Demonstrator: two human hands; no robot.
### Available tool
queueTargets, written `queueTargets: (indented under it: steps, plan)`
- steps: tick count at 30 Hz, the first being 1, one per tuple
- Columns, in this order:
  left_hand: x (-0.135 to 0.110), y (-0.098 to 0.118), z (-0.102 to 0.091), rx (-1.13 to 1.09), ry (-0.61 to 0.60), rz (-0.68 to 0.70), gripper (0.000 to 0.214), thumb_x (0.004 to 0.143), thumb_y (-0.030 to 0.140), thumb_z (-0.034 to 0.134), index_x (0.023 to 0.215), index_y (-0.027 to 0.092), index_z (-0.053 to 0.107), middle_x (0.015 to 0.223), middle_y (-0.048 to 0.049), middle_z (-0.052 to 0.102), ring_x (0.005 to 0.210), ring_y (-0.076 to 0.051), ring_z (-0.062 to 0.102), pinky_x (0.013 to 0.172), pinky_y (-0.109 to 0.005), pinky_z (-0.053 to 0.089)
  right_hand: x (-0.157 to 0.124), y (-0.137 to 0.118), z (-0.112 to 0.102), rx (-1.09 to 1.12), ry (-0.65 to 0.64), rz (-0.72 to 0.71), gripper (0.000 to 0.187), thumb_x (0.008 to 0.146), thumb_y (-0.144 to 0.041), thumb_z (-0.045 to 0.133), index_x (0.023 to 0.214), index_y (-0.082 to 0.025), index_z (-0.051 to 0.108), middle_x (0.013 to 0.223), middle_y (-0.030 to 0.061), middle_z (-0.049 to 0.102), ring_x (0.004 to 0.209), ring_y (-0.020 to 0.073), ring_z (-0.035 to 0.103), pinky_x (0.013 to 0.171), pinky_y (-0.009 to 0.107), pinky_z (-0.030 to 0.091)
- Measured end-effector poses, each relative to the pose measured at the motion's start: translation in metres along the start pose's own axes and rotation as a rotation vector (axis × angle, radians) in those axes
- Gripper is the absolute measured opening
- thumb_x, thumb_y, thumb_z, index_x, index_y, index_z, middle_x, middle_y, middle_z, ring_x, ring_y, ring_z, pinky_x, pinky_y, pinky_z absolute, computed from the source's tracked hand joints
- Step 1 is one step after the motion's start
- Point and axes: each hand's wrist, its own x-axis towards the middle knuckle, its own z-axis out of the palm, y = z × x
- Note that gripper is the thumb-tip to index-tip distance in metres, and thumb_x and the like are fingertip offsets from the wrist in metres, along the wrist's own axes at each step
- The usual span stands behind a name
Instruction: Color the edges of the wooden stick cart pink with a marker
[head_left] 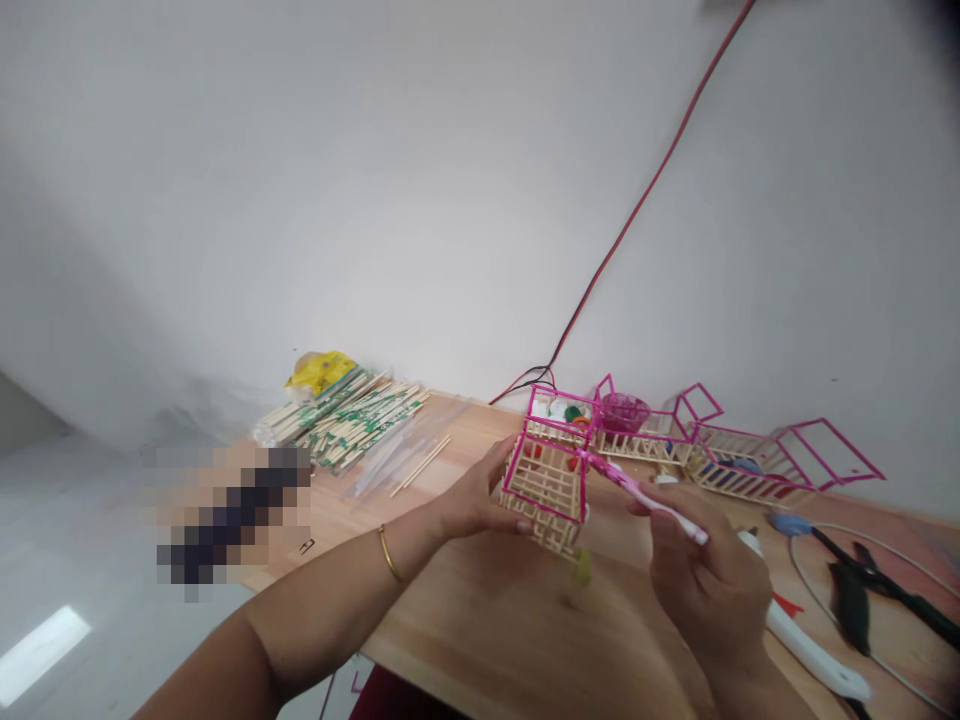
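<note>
My left hand (476,505) grips the left side of a small openwork model made of wooden sticks (546,490), tilted above the table. Its upper frame is painted pink, while the lower sticks are bare wood. A small yellow-green piece (583,568) shows at its lower end. In my right hand (709,575) is a white-handled brush (637,490) smeared with pink. The brush's pink end meets the right upper corner of the frame. Behind the model, a pink-stained cup (625,410) stands among other pink-edged stick models (750,462).
Loose wooden sticks (367,425), a yellow packet (322,372) and clear sticks (386,455) lie on the left. At right are a white glue gun (814,645), a black-handled tool (851,600) and a cable. A red-black wire (637,210) runs down the wall. A pixelated patch covers the far left.
</note>
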Motion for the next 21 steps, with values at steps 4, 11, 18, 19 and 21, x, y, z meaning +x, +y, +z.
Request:
queueTargets:
  steps: [4, 11, 18, 19, 21]
  plan:
    - [-0.001, 0.002, -0.002, 0.165, -0.012, 0.047, 0.113, 0.052, 0.053, 0.093, 0.148, 0.025, 0.041, 0.148, -0.0136, 0.045, 0.141, -0.037, 0.04, 0.12, -0.052, 0.03, 0.003, 0.002, 0.002, -0.022, -0.05, -0.02, 0.014, 0.095, -0.023, 0.055, 0.104, -0.021, 0.066, 0.086, 0.0042, 0.068, 0.083, 0.0173, 0.065, 0.079, 0.031, 0.05]
    - [-0.003, -0.001, -0.001, 0.399, -0.072, 0.111, 0.126, 0.045, 0.052, 0.095, 0.152, 0.025, 0.035, 0.149, -0.0159, 0.043, 0.139, -0.038, 0.04, 0.12, -0.054, 0.031, 0.003, 0.003, 0.007, -0.019, -0.158, -0.166, 0.018, 0.094, -0.023, 0.057, 0.111, -0.021, 0.065, 0.091, 0.0043, 0.068, 0.086, 0.0171, 0.062, 0.076, 0.031, 0.046]
    - [-0.003, 0.001, 0.001, 0.46, -0.087, 0.12, 0.127, 0.044, 0.054, 0.095, 0.152, 0.026, 0.034, 0.148, -0.0157, 0.045, 0.137, -0.038, 0.043, 0.118, -0.054, 0.035, 0.003, 0.003, 0.01, -0.025, -0.183, -0.198, 0.022, 0.094, -0.023, 0.058, 0.114, -0.022, 0.065, 0.089, 0.0042, 0.067, 0.087, 0.0184, 0.061, 0.077, 0.033, 0.044]
    - [-0.003, 0.001, 0.001, 0.468, -0.092, 0.126, 0.128, 0.044, 0.055, 0.095, 0.152, 0.026, 0.033, 0.148, -0.0157, 0.044, 0.137, -0.039, 0.043, 0.118, -0.054, 0.035, 0.004, 0.003, 0.011, -0.029, -0.18, -0.203, 0.022, 0.094, -0.023, 0.058, 0.114, -0.022, 0.066, 0.088, 0.004, 0.068, 0.086, 0.0184, 0.061, 0.077, 0.033, 0.044]
    - [-0.003, 0.0, 0.001, 0.478, -0.104, 0.152, 0.13, 0.044, 0.055, 0.095, 0.153, 0.026, 0.031, 0.149, -0.0157, 0.044, 0.137, -0.039, 0.043, 0.118, -0.055, 0.035, 0.004, 0.003, 0.012, -0.033, -0.177, -0.206, 0.022, 0.093, -0.023, 0.058, 0.114, -0.022, 0.066, 0.088, 0.0039, 0.069, 0.085, 0.0185, 0.062, 0.077, 0.033, 0.044]
